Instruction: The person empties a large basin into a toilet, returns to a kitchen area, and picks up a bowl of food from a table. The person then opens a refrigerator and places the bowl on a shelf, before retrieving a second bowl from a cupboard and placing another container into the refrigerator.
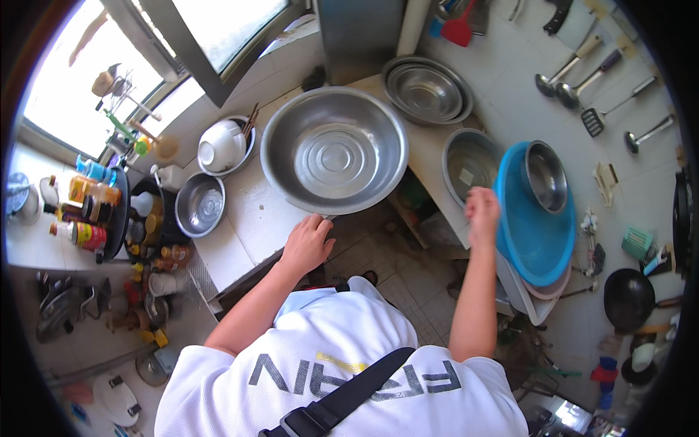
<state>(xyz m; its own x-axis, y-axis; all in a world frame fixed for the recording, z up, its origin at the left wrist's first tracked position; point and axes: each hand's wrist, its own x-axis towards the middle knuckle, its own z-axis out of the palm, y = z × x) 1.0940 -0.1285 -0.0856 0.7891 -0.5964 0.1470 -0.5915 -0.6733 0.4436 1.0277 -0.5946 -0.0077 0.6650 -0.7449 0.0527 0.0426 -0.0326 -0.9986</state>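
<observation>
A large stainless steel basin sits before me across the corner of the counter, with ringed grooves in its bottom. My left hand is just below its near rim at the counter's front edge, thumb apart from the fingers; whether the fingertips touch the rim cannot be told. On the right, a smaller metal basin holds what looks like water and a small pale piece. My right hand is by that basin's near rim, fingers bent, palm hidden. Beside it leans a blue plastic tub with a metal bowl inside.
Nested metal basins stand at the back right. Left are a bowl of white dishes, a small metal basin and seasoning bottles. Ladles and a wok hang on the right wall. An open window is behind.
</observation>
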